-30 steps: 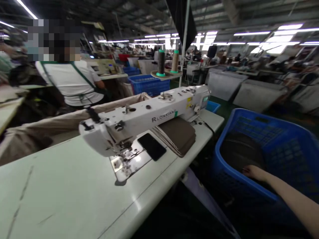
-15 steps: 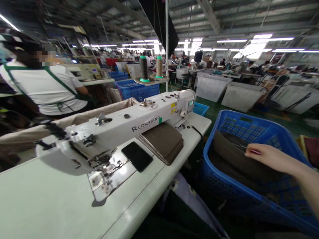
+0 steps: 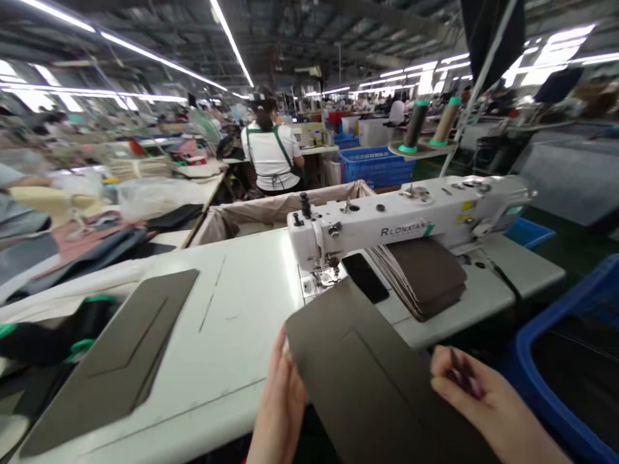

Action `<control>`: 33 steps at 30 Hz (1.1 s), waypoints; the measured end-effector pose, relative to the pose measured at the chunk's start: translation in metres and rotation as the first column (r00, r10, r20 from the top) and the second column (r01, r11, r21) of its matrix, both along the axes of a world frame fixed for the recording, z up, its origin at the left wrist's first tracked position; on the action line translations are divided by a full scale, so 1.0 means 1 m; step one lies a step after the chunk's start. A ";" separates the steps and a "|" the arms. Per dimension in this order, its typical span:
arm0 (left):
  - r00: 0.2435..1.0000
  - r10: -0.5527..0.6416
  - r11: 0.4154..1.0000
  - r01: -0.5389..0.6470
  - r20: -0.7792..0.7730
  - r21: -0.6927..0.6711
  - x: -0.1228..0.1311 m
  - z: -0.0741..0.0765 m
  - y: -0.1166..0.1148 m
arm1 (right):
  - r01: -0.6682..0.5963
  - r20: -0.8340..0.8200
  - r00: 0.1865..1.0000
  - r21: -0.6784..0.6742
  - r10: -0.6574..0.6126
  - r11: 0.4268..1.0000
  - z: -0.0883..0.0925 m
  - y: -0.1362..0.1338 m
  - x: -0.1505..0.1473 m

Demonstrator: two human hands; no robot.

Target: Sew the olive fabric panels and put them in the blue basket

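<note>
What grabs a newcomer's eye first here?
A white sewing machine dominates the centre, with a stack of brown panels in front of its arm. Lower centre, a large brown panel sits between the left hand and right hand. A blue basket fills the right edge.

Right hand [image 3: 483, 399] out of the blue basket [image 3: 525, 386], now with left hand [image 3: 278, 403] on a brown panel [image 3: 372, 367]

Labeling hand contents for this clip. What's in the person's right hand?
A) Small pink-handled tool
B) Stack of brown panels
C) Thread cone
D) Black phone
A. The right hand pinches a small pink-handled tool between its fingers, beside the brown panel, while the black phone lies by the sewing machine's needle area.
</note>
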State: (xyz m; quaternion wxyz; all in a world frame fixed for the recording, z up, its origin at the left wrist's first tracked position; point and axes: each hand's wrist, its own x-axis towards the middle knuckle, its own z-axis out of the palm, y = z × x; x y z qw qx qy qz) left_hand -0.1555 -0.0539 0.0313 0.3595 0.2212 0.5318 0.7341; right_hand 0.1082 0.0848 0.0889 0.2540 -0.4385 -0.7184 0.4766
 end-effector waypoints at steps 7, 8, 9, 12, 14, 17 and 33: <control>0.449 -0.234 0.912 -0.206 -0.862 -0.355 -0.042 0.015 -0.022 | -0.392 0.130 0.914 0.030 0.385 0.920 -0.043 -0.013 -0.120; 0.321 -0.376 0.883 -0.161 -0.869 -0.441 -0.044 0.013 -0.022 | -0.441 0.209 0.887 0.128 0.411 0.888 -0.043 -0.010 -0.131; 0.208 -0.464 0.856 -0.148 -0.861 -0.496 -0.045 0.011 -0.021 | -0.479 0.280 0.866 0.225 0.414 0.848 -0.042 -0.005 -0.141; 0.027 -0.565 0.810 -0.173 -0.824 -0.561 -0.056 0.013 -0.016 | -0.531 0.389 0.838 0.424 0.382 0.734 -0.036 0.018 -0.168; -0.003 -0.591 0.797 -0.155 -0.807 -0.583 -0.067 0.018 -0.011 | -0.569 0.434 0.815 0.477 0.383 0.670 -0.034 0.037 -0.181; -0.024 -0.610 0.791 -0.077 -0.792 -0.607 -0.082 0.023 0.000 | -0.669 0.480 0.742 0.505 0.468 0.545 -0.038 0.057 -0.189; -0.035 -0.642 0.765 0.045 -0.766 -0.642 -0.102 0.025 0.048 | -0.691 0.444 0.722 0.476 0.530 0.544 -0.069 0.074 -0.181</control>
